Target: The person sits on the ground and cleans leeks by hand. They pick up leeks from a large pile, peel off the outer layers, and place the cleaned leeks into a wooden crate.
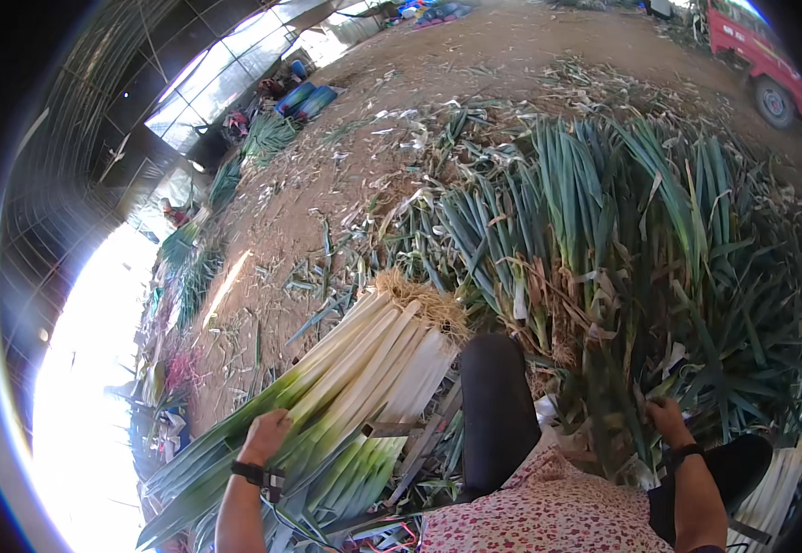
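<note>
My left hand (267, 434) is closed around the green part of a trimmed leek or large Welsh onion (314, 397) on top of the stack at my left. The stack's pale stalks (401, 352) lie side by side, with brown roots (429, 304) pointing away and green leaves trailing toward me. A metal frame (429, 435) holds it up. My right hand (667, 420) has curled fingers beside loose green and dry leaves (605, 408); whether it grips one is unclear. Both wrists wear dark bands.
Untrimmed leeks (574, 193) with dry outer leaves are heaped ahead and right. More white stalks (774, 484) lie at the lower right. Leaf scraps litter the dirt floor (276, 269). A red vehicle (760, 62) stands far right; blue bundles (304, 100) lie far left.
</note>
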Tool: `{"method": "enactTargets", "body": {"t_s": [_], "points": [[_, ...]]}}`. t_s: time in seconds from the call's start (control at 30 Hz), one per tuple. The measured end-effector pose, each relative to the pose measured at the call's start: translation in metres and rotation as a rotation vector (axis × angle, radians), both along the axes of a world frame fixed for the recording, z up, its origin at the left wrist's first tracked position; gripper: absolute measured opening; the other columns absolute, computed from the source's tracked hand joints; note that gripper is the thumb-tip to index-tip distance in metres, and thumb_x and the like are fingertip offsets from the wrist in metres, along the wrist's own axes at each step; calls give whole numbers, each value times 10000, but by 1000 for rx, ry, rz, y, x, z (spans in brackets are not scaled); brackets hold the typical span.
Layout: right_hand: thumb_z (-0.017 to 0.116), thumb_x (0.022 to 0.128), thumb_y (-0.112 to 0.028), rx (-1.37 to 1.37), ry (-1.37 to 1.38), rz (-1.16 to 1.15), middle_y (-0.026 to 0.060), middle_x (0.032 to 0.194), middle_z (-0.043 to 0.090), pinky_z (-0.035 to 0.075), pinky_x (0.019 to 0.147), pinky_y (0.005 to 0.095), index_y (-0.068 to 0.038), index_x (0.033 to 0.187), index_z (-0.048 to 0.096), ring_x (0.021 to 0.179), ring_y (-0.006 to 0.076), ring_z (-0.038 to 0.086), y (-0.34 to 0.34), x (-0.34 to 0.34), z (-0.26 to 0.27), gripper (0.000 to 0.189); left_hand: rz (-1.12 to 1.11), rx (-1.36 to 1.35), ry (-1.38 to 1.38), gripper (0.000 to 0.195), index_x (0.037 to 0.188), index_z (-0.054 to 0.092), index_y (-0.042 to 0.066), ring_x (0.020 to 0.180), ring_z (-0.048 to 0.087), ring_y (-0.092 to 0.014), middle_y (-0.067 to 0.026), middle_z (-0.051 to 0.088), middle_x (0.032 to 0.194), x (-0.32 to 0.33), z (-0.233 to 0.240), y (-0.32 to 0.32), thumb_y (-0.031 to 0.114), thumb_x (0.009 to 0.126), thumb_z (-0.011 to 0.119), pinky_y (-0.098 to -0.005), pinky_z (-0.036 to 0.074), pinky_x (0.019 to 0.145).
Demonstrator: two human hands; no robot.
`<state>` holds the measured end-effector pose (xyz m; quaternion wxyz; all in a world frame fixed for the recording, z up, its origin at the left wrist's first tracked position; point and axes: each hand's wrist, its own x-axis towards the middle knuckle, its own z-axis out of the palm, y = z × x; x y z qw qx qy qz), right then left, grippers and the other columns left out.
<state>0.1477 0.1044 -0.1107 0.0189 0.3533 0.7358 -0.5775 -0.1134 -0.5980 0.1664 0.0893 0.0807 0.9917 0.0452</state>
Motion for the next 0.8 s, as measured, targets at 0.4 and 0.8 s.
{"method": "enactTargets", "body": {"t_s": [0.4, 0.8], "points": [[626, 789, -216, 92, -142, 5, 154, 874, 683, 483, 746, 323, 75, 985, 655, 802, 210, 636, -8, 8, 14, 352, -127, -75, 307, 156, 897, 619, 54, 911, 552, -355, -156, 583, 902, 11, -66, 17, 152, 776, 631, -456, 455, 782], [704, 731, -367, 271, -140, 31, 240, 1186, 596, 431, 943, 405, 37, 1201, 569, 1111, 360, 569, 0, 6, 5, 634, -89, 121, 385, 368, 1150, 592, -9, 931, 581, -308, -182, 587, 1007, -20, -52, 49, 100, 799, 615, -388, 474, 825]]}}
